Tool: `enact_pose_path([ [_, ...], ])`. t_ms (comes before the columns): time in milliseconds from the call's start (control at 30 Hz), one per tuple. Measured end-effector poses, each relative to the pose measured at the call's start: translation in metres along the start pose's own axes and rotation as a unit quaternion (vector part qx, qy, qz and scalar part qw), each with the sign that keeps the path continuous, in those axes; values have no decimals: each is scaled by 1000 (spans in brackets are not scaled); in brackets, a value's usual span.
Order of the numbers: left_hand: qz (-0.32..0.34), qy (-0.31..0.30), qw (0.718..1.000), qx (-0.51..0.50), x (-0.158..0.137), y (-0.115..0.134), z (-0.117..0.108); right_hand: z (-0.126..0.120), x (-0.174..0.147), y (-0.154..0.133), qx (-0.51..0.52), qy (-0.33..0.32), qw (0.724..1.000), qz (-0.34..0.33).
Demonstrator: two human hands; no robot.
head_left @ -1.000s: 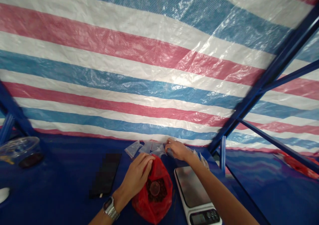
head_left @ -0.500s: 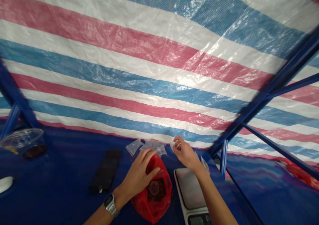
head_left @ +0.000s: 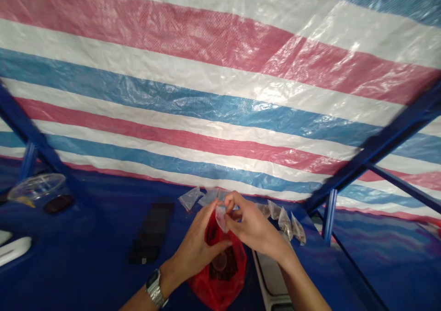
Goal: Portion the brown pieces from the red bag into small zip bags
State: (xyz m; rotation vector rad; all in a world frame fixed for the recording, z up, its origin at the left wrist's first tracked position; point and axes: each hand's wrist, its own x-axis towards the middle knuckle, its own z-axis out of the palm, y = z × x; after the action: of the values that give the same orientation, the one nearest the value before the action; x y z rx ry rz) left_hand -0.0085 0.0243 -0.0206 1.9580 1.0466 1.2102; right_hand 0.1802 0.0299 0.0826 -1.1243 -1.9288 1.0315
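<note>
Between the fingers of my right hand [head_left: 257,228] is a small clear plastic bag [head_left: 221,219], pinched above a red plastic bag [head_left: 217,292]. My left hand [head_left: 191,242] lies along the red bag's left side, fingers stretched out and thumb apart. Its fingertips come close to the clear bag; whether they touch it I cannot tell. Inside the open red bag is dark brown loose stuff [head_left: 230,272] with a small clear cup [head_left: 219,261] on it. Beyond my hands lie several flat clear bags [head_left: 190,198].
A scale [head_left: 270,274] stands right of the red bag, partly under my right forearm. Several filled small bags [head_left: 285,223] sit behind it. A dark, blurred-out object [head_left: 151,233] lies left. Farther left are a clear plastic tub [head_left: 37,187] and a white object [head_left: 15,250]. Blue frame bars [head_left: 372,155] rise right.
My right hand has come left and down from beyond the scale to beside my left hand, and the clear bag now shows in its pinch. The view has shifted slightly, revealing the filled bags.
</note>
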Motion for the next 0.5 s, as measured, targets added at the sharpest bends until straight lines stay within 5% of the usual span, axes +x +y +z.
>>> enact_pose_path([
  [167, -37, 22, 999, -32, 2, 3, -1, -3, -3, -14, -7, -9, 1000, -2],
  [300, -78, 44, 993, -71, 10, 5, -8, -16, -11, -21, -125, -1, 992, 16],
  [500, -69, 93, 991, -60, 14, 0, -17, -2, -26, -16, -350, -246, 899, 100],
])
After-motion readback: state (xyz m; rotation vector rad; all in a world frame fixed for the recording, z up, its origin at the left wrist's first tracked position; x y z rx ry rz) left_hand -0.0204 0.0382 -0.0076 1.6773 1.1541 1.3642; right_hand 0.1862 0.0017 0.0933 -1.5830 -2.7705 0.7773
